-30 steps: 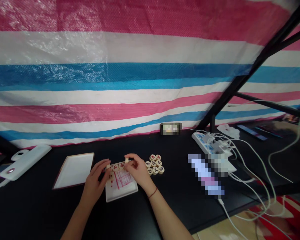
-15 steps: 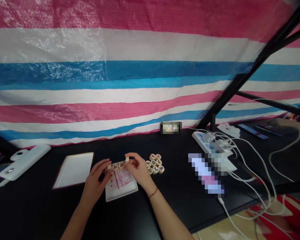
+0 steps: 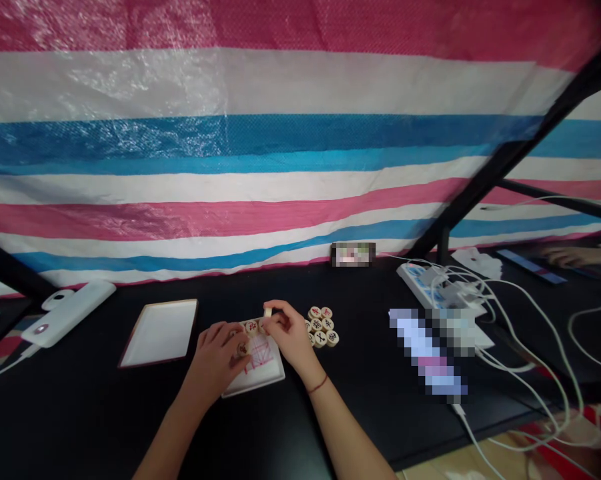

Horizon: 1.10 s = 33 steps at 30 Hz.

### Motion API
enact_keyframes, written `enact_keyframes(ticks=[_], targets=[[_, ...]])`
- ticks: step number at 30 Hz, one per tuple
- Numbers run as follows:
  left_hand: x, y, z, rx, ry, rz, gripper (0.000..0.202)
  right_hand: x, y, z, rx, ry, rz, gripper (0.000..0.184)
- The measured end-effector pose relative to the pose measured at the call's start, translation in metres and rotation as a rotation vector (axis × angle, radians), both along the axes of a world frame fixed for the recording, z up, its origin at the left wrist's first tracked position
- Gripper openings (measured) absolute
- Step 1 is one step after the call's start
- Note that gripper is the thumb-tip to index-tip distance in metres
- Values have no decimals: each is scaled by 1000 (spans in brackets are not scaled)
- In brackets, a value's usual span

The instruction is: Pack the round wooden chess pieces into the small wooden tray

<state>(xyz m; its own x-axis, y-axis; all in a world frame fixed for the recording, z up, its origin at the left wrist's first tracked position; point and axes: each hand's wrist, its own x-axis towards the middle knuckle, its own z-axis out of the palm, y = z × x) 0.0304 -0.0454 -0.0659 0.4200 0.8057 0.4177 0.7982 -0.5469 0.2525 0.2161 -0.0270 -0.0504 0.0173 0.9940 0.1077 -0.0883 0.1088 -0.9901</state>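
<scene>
A small white tray (image 3: 267, 375) with a red-lined sheet lies on the black table. A few round wooden chess pieces (image 3: 251, 327) stand along its far edge. My left hand (image 3: 219, 363) lies over the tray's left side with its fingers curled on a wooden piece. My right hand (image 3: 290, 335) is at the tray's far right corner and pinches a pale wooden piece (image 3: 267, 311) between thumb and forefinger. Just right of that hand sits a cluster of several wooden pieces (image 3: 321, 327).
A white lid (image 3: 161, 331) lies left of the tray. A white power bank (image 3: 69, 313) sits at the far left. A power strip (image 3: 433, 283) with tangled white cables is on the right. The striped tarp (image 3: 260, 147) closes the back; black frame bars (image 3: 500, 167) slant right.
The view has shifted a little, so things sit further right. My left hand has moved further onto the tray and curled over a piece. My right hand has kept its pinch.
</scene>
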Motion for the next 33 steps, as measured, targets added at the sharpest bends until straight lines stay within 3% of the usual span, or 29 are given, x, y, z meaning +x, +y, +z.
enact_keyframes(ticks=[4,8,13,18,26,33], targets=[[0,-1,-1,-16,-21,57,34,-1,-3,4,59,-76,9,24],[-2,4,-11,-51,-60,56,51,-2,-8,9,194,-215,62,24],[-3,11,-23,-115,-56,17,46,-6,-17,12,302,-505,190,36],[-7,10,-25,-120,-100,-77,54,-10,-24,8,392,-710,234,28],[-12,9,-26,-178,-157,-120,59,-16,-23,3,413,-838,311,23],[-13,8,-27,-202,-159,-120,58,-14,-23,4,406,-899,287,17]])
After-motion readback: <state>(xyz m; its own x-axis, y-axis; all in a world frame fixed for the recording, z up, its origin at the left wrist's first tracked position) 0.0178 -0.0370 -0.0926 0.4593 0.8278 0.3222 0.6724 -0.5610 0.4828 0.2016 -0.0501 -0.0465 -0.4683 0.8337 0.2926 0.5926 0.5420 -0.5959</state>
